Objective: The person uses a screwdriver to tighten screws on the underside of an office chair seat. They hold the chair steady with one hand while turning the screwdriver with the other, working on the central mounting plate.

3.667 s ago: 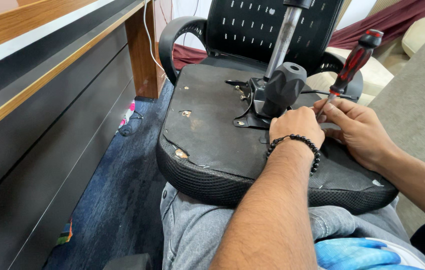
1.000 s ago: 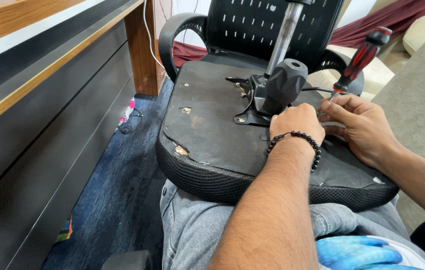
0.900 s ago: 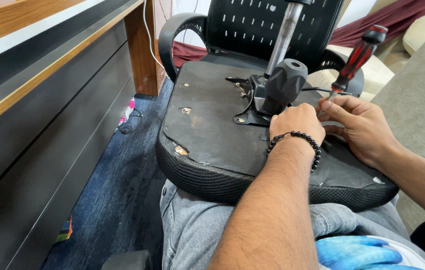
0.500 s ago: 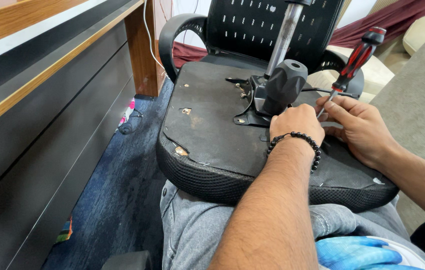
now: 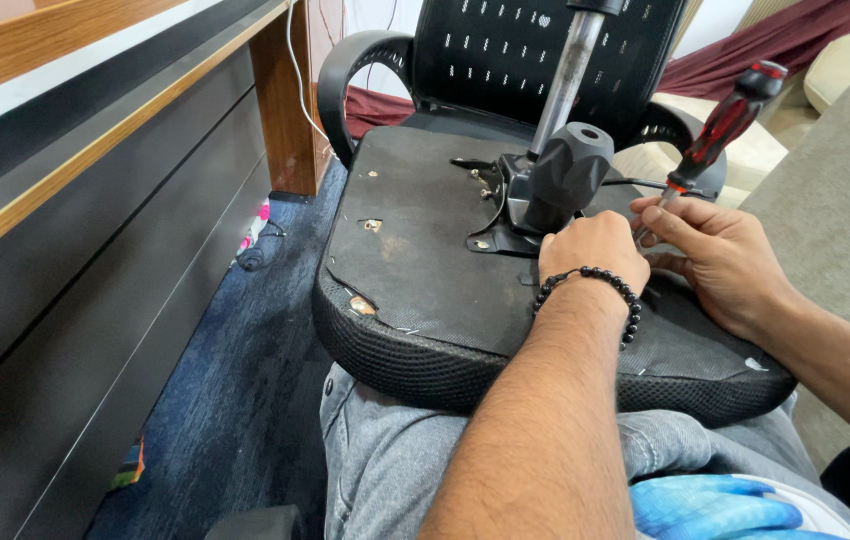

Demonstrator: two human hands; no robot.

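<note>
An upturned office chair seat [image 5: 425, 260] rests on my lap, its black underside up. A black metal mechanism [image 5: 550, 190] with a grey gas cylinder [image 5: 567, 80] rises from its middle. My left hand [image 5: 593, 250], with a black bead bracelet on the wrist, is closed against the seat just in front of the mechanism; what it grips is hidden. My right hand [image 5: 715, 255] holds a red and black screwdriver [image 5: 720, 125] by the lower shaft, the tip down beside my left hand and hidden.
A dark desk with wood trim [image 5: 75, 200] runs along the left, above blue carpet [image 5: 235, 370]. The chair's perforated backrest [image 5: 535, 50] and armrest [image 5: 350, 80] lie beyond the seat. A beige sofa [image 5: 835, 200] stands on the right.
The screwdriver handle has shifted slightly in my right hand. Both hands stay at the same spot by the mechanism.
</note>
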